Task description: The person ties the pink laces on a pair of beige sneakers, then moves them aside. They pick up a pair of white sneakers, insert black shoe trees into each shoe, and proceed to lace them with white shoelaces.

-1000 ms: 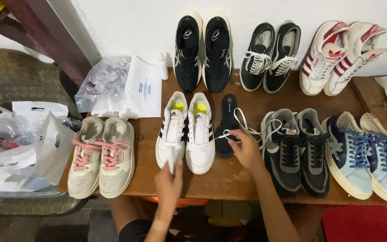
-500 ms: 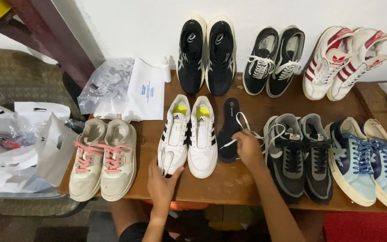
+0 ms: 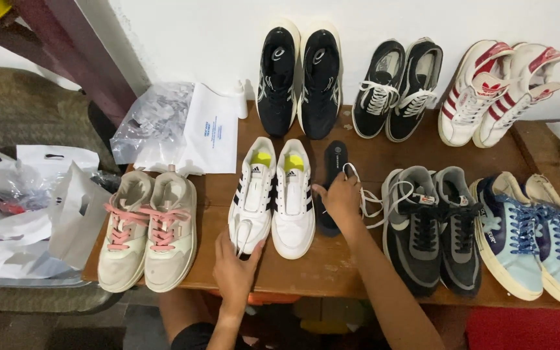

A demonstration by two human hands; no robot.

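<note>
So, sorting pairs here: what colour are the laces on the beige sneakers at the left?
Pink laces, clearest in the head view.

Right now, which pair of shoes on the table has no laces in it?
The white pair with black side stripes, in the front row by the left hand. Its eyelets are bare and the yellow insoles show; every other pair is laced.

Black running shoes point(image 3: 298, 81) lean against the wall; beige sneakers with pink laces point(image 3: 148, 228) sit beside crumpled plastic bags point(image 3: 153, 123).
</note>
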